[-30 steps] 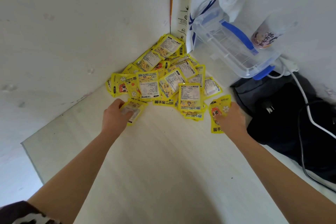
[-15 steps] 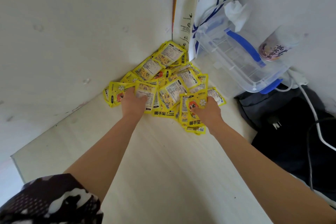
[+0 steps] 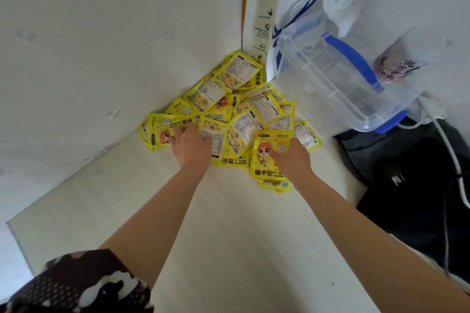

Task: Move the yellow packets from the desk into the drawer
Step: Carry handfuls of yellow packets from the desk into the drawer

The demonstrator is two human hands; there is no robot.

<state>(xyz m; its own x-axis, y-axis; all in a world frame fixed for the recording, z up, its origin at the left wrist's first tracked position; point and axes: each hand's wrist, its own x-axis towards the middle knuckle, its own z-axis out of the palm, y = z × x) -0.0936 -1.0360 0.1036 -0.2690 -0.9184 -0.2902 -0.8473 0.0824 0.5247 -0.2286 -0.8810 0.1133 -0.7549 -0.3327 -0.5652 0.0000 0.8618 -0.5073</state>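
Packets, dozens of them, lie heaped in the corner of the tabletop where two white walls meet; no drawer is in sight. Both hands are on the near edge of the heap. The left hand lies on the packets with its fingers spread and bent over them, pressing rather than clearly pinching; whether any packet is caught under them I cannot tell. The right hand rests on a face-up packet printed with a cartoon figure, and its fingertips are hidden, so its hold is unclear too. These look like flat, light, glossy sachets, likely to slide over one another, so squeezing a stack between thumb and fingers should serve better than scooping. A clear box with a blue handle stands just beside the heap.
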